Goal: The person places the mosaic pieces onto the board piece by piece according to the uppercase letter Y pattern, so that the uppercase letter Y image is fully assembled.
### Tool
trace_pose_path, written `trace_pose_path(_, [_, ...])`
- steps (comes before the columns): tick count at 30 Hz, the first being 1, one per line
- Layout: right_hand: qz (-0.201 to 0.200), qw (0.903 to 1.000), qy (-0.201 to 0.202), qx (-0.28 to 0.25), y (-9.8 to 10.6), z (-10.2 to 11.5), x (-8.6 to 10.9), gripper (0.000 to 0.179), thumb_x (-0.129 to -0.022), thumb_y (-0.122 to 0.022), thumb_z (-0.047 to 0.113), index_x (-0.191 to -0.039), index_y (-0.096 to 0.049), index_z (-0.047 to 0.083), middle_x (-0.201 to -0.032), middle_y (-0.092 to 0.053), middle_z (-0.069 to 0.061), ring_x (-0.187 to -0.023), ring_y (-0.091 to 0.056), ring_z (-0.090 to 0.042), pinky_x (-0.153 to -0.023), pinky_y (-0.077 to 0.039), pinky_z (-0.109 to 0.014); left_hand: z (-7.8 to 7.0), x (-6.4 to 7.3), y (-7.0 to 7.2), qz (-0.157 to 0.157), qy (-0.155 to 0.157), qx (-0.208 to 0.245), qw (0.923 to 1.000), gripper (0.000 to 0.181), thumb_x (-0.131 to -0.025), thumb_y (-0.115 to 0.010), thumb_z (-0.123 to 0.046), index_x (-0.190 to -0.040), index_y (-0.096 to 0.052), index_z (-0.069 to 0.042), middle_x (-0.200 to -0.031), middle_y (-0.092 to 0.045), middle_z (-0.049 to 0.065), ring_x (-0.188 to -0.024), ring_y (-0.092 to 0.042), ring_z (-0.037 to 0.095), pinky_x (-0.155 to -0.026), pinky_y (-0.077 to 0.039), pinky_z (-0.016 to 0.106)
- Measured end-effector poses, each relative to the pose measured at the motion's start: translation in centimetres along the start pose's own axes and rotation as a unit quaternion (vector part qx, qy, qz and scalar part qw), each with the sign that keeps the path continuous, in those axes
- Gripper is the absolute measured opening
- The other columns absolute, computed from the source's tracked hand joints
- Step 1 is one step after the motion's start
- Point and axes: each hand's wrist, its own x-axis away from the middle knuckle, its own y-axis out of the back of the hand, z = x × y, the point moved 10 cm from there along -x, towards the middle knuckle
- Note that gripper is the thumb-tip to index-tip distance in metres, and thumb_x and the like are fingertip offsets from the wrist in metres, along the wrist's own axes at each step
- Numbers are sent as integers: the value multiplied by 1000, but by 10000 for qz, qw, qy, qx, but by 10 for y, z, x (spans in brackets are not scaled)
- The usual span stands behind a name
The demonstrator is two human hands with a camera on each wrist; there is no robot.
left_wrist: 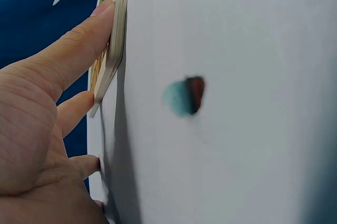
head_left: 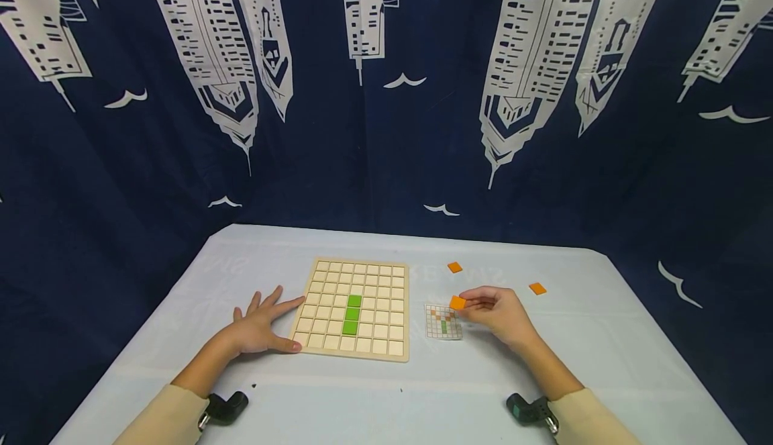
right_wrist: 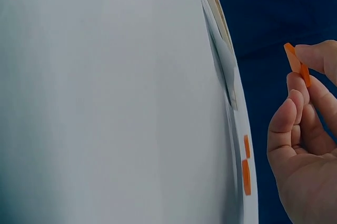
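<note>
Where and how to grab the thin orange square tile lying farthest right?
I'd pinch two opposite side edges, coming straight down from above: the thin orange square tile lies flat on the white tabletop, its underside hidden, its edges unobstructed.

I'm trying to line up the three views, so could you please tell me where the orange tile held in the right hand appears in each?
Head: the orange tile is right of centre, in the lower half, pinched by the right hand.
Left wrist: not in this picture.
Right wrist: near the right edge, above mid-height, between thumb and fingers.
Shared landmark: the dark blue backdrop, visible in all three views.
</note>
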Motion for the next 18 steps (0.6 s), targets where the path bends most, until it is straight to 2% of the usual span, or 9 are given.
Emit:
trace_pose_path(11, [321, 9991, 113, -260, -31, 7, -11, 35, -78, -84, -3, -111, -72, -10, -100, -76, -26, -81, -74, -12, -76, -61, -23, 1, 0, 0, 0, -2, -20, 10000, 107, -65, -92, -53, -156, -44, -23, -168, -10, 32, -150, 8, 65, -105, 7, 89])
trace_pose_path(18, [475, 9988, 41, -137, -50, 12, -20, 33, -79, -85, 1, -109, -74, -7, -98, -77, -22, -80, -75, -12, -73, -61, -23, 0, 0, 0, 10, -7, -32, 10000, 107, -65, -91, -53, -156, -44, -23, -168, -10, 32, -150, 7, 65, -105, 6, 89])
